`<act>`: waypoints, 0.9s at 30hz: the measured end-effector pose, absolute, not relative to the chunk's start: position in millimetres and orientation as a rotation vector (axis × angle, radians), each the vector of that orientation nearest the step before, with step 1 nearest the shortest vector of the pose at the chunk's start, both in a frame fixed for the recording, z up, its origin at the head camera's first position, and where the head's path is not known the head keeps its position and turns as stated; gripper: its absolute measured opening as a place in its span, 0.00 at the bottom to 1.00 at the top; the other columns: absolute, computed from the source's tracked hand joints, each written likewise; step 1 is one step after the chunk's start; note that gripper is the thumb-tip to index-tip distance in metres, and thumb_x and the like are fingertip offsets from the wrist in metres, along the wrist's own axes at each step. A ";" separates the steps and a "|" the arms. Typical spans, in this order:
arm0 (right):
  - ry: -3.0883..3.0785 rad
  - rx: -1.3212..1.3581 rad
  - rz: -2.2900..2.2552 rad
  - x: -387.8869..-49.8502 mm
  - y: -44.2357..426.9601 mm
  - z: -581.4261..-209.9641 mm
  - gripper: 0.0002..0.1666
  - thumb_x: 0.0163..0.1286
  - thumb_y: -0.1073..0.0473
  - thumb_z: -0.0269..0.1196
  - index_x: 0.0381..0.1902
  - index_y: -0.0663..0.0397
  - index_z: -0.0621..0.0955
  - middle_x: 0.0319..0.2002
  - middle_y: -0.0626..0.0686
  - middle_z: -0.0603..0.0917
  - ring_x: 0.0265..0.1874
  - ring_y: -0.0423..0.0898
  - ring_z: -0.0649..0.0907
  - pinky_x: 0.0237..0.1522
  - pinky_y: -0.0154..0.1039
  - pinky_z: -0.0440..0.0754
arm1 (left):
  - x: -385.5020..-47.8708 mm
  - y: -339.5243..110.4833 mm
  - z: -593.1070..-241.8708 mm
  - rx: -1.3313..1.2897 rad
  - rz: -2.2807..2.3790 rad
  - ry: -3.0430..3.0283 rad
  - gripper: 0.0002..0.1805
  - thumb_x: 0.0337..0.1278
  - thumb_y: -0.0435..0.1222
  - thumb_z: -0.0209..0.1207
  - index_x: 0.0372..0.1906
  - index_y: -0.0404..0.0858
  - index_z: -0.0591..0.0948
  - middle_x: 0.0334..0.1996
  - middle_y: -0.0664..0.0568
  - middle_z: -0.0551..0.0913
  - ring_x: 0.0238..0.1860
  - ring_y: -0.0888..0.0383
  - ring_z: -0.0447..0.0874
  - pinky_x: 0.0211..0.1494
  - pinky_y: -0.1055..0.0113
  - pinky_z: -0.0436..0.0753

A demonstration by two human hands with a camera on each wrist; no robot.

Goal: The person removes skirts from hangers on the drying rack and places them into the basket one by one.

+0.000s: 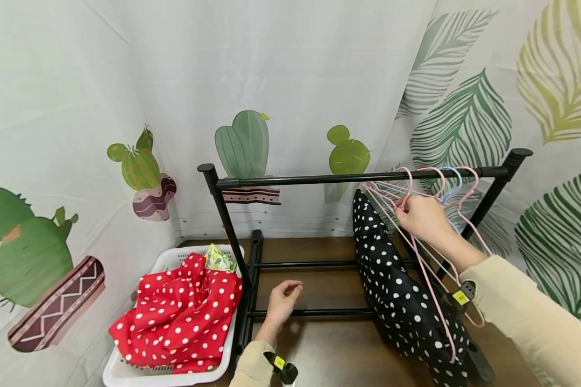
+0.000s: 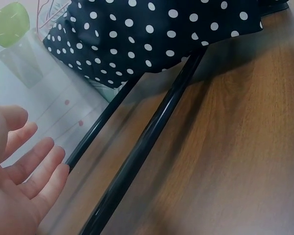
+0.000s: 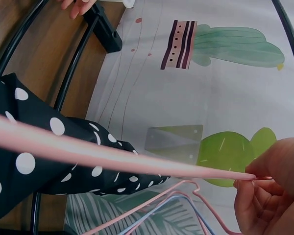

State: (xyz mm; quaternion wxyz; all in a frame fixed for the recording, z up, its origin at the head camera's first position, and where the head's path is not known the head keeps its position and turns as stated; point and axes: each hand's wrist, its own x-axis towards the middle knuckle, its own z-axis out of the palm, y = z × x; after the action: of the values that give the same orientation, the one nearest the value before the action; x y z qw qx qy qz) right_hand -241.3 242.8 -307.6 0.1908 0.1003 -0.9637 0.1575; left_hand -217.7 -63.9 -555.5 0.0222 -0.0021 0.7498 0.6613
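Note:
My right hand [image 1: 423, 217] pinches a pink clothes hanger [image 1: 431, 282] just below its hook, which loops over the black rail [image 1: 300, 179]. The thumb and fingers close on the hanger's neck in the right wrist view. Left of that hanger hangs a black garment with white dots [image 1: 392, 279]; which hanger carries it I cannot tell. My left hand [image 1: 282, 303] hovers low over the rack's lower bars, its fingers loosely bent and holding nothing. In the left wrist view the palm and relaxed fingers [image 2: 34, 171] show, apart from the garment.
More pink hangers and a blue hanger [image 1: 457, 183] crowd the rail's right end. A white basket [image 1: 174, 380] at left holds red dotted fabric [image 1: 179, 317] and a yellow-green patterned cloth [image 1: 219, 259]. Lower black bars [image 1: 314, 313] cross above the wooden tabletop [image 1: 334, 355].

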 end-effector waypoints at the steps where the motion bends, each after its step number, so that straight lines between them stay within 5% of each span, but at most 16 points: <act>1: -2.701 0.285 0.445 -241.2 242.5 -307.0 0.12 0.59 0.62 0.55 0.29 0.61 0.84 0.20 0.56 0.83 0.15 0.50 0.77 0.16 0.44 0.69 | -217.7 -63.8 -555.6 -0.002 2.043 2.330 0.10 0.57 0.37 0.58 0.41 0.38 0.82 0.39 0.39 0.82 0.38 0.47 0.83 0.40 0.54 0.82; 12: -2.698 0.268 0.460 -238.2 238.5 -302.1 0.11 0.60 0.62 0.53 0.26 0.59 0.82 0.13 0.49 0.77 0.12 0.46 0.72 0.14 0.41 0.67 | -216.7 -60.3 -554.6 -0.003 2.026 2.334 0.10 0.57 0.38 0.59 0.41 0.38 0.82 0.35 0.46 0.84 0.41 0.45 0.83 0.37 0.62 0.82; 20: -2.685 0.282 0.431 -233.5 232.8 -299.5 0.11 0.58 0.62 0.54 0.28 0.59 0.83 0.20 0.54 0.83 0.17 0.52 0.79 0.19 0.48 0.72 | -206.2 -59.1 -535.0 0.036 1.994 2.366 0.10 0.58 0.35 0.57 0.42 0.36 0.82 0.39 0.42 0.83 0.36 0.56 0.81 0.33 0.71 0.78; 27: -2.652 0.310 0.402 -232.5 230.1 -296.5 0.11 0.57 0.63 0.54 0.25 0.59 0.83 0.20 0.55 0.83 0.14 0.49 0.76 0.13 0.41 0.67 | -195.7 -57.6 -516.6 0.071 1.977 2.389 0.10 0.58 0.34 0.57 0.43 0.35 0.81 0.40 0.43 0.83 0.38 0.49 0.80 0.33 0.71 0.76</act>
State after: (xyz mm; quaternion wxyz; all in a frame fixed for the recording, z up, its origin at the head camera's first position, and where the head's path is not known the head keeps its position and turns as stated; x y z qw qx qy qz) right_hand -232.5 230.1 -296.5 0.2189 0.1122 -0.9583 0.1453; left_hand -195.7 -57.6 -516.6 0.0199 0.0229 0.7701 0.6372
